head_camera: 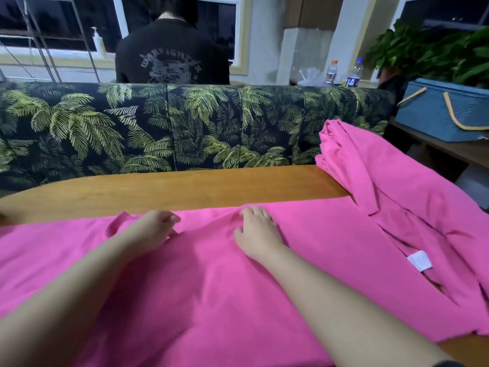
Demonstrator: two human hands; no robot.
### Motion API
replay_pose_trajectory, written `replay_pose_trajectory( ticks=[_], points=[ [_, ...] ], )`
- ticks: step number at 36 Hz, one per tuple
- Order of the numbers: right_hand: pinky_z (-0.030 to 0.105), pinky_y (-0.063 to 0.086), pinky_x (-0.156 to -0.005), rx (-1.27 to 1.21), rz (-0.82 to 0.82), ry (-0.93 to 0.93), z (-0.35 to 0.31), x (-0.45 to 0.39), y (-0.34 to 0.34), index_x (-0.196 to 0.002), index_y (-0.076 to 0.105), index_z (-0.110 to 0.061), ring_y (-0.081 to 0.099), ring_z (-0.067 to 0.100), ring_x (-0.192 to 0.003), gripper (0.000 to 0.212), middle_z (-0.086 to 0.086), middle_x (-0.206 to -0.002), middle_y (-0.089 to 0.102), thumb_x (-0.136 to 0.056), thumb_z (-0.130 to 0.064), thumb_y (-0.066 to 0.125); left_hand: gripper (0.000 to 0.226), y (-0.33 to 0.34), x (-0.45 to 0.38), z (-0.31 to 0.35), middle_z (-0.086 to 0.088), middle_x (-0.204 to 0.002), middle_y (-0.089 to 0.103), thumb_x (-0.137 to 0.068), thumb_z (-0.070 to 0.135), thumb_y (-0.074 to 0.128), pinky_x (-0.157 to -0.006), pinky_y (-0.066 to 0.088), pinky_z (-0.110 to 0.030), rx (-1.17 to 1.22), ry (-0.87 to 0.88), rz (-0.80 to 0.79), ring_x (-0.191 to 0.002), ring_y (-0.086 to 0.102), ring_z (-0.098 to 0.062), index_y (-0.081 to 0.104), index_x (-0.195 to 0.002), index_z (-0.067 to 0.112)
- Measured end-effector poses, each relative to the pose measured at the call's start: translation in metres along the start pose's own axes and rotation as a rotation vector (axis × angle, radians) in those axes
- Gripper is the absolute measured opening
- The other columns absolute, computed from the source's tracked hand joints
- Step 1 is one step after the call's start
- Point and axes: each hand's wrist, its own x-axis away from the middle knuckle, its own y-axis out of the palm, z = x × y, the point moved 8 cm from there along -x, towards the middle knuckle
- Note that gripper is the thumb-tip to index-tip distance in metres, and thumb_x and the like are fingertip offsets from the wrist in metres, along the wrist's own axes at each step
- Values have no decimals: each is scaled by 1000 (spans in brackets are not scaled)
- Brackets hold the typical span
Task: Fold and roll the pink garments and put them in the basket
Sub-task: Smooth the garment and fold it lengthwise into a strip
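Pink garments spread flat; blue basket right

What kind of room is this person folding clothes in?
Probably a lounge or café-style common room: a palm-print sofa backs onto the wooden table, drink bottles stand on a counter, and a leafy potted plant sits by dark windows.
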Motion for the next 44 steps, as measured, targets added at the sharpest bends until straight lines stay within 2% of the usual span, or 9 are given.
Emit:
replay_pose_trajectory(
  ticks=[7, 11, 16, 21, 26, 30, 36, 39, 44],
  points=[
    [34, 14, -119, -104, 64, -54, -21, -3, 23, -147, 31, -14, 21, 19, -145, 52, 4, -156, 27, -100, -36, 37, 44, -45, 4, -81, -22, -128, 55, -93, 19, 56, -98, 42, -40, -205, -148, 175, -114, 53, -39, 48, -135, 10],
    [36, 1, -120, 19, -7, -81, -23, -3, 33, -154, 16, -19, 5, 17, -149, 61, 0, -162, 11, -100, -46, 27, 51, -42, 21, -99, -15, -116, 63, -82, 35, 73, -86, 44, -38, -81, -167, 172, -99, 57, -30, 54, -121, 7],
    [36, -2, -119, 78, -33, -87, -26, -3, 37, -155, 9, -20, 0, 15, -149, 63, -2, -162, 5, -101, -49, 21, 80, -37, 29, -99, -16, -134, 54, -76, 30, 80, -100, 42, -36, 108, -150, 189, -119, 53, -29, 41, -140, 4],
    [37, 1, -120, 101, -20, -87, -27, -2, 35, -155, 11, -20, 2, 15, -149, 62, -1, -162, 7, -101, -49, 21, 69, -38, 39, -88, -4, -82, 63, -48, 66, 61, -70, 45, -40, 8, -33, 97, -75, 54, -22, 58, -88, 10],
    [37, 4, -121, 92, -14, -86, -26, -2, 35, -154, 16, -20, 5, 16, -149, 61, -1, -161, 11, -101, -48, 25, 55, -29, 50, -74, 5, -78, 52, -53, 66, 44, -61, 33, -32, -84, 78, 14, -76, 50, -21, 51, -77, 16],
    [37, 4, -121, 92, -14, -86, -27, -2, 34, -154, 16, -20, 6, 16, -149, 60, -1, -161, 12, -101, -48, 25, 24, -41, 57, -73, 6, -72, 53, -84, 31, 68, -61, 28, -33, 3, 103, 206, -75, 52, -22, 50, -86, 14],
    [37, 5, -121, 104, -18, -83, -26, -2, 34, -154, 15, -20, 6, 16, -148, 60, -1, -161, 11, -101, -47, 24, 16, -110, 84, -92, -8, -77, 51, -94, 15, 56, -60, 25, -36, 31, 24, 654, -71, 44, -24, 42, -88, 12],
    [37, 5, -121, 113, -22, -84, -27, -1, 35, -154, 13, -20, 6, 16, -149, 60, -1, -161, 10, -101, -46, 24, 13, -148, 98, -108, -19, -95, 54, -97, 16, 51, -74, 37, -40, 17, -14, 843, -87, 52, -32, 53, -100, 4],
    [36, 3, -121, 128, -30, -81, -28, -1, 35, -155, 12, -20, 5, 16, -149, 60, -1, -162, 10, -102, -46, 23, 73, -136, 81, -122, -18, -145, 36, -77, 4, 70, -106, 28, -49, -382, -118, 656, -133, 31, -37, 43, -142, 19]
  ],
)
